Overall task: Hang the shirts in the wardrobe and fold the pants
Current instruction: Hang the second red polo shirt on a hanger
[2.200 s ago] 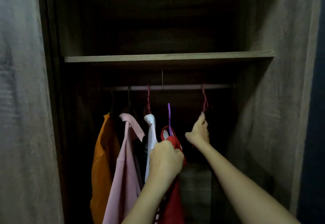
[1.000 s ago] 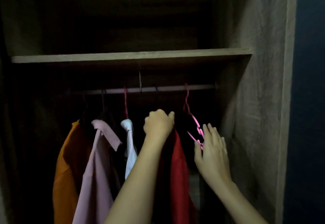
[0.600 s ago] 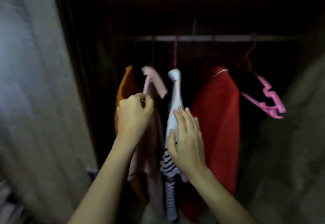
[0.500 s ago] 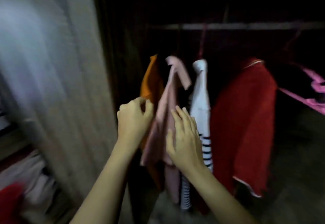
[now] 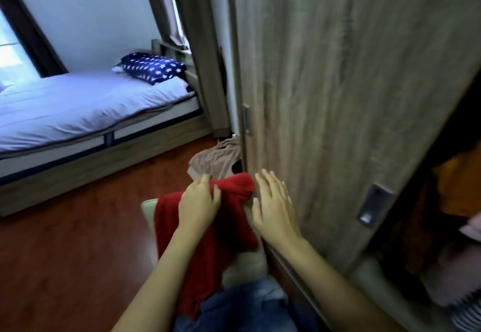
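Both hands reach the laundry pile; left hand [image 5: 199, 205] clutches the red garment [image 5: 208, 240] to lift it; right hand [image 5: 273, 208] hovers beside, fingers spread, empty.

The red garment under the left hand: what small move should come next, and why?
Probably close the left hand on the red garment and lift it from the pile. The fingers lie on it, not clearly gripping; the right hand hovers open beside it, ready to help.

Daylight from window [image 5: 10, 53] at left; bed [image 5: 78, 102] bright. Wardrobe interior [image 5: 442, 201] dim. Motion blur throughout, edges bowed.
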Demonstrator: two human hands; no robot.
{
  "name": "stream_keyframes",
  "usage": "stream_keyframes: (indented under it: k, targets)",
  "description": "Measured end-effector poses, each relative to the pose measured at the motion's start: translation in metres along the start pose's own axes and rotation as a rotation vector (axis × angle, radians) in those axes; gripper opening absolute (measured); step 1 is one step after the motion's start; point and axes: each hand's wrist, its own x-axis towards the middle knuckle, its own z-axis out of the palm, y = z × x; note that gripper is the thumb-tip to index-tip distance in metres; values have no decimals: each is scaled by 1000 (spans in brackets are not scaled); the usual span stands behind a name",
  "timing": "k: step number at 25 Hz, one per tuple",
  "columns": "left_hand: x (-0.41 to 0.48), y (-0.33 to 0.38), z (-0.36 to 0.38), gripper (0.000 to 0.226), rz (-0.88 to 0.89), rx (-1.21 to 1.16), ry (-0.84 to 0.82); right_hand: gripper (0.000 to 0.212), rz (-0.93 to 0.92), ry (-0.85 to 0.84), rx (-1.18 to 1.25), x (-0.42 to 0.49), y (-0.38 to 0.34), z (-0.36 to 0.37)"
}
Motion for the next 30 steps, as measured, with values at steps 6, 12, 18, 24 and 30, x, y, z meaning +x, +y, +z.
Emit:
stream_keyframes:
  k: [6, 12, 18, 24, 30]
  targets:
    - [28, -141, 10, 64, -97, 125, -186, 63, 54, -240, 80, 11, -53, 101]
    - [22, -180, 27, 59, 51, 336, -260, 69, 266, -358, 12, 46, -51, 150]
    - [-7, -163, 44, 36, 194, -27, 50, 35, 192, -54, 245, 38, -31, 147]
    - [-18, -86, 19, 31, 81, -454, 302, 46, -52, 142, 291, -5, 12, 33]
    - [-3, 34, 35, 80, 289, -1005, -444, 35, -116, 224, 173, -35, 44, -95]
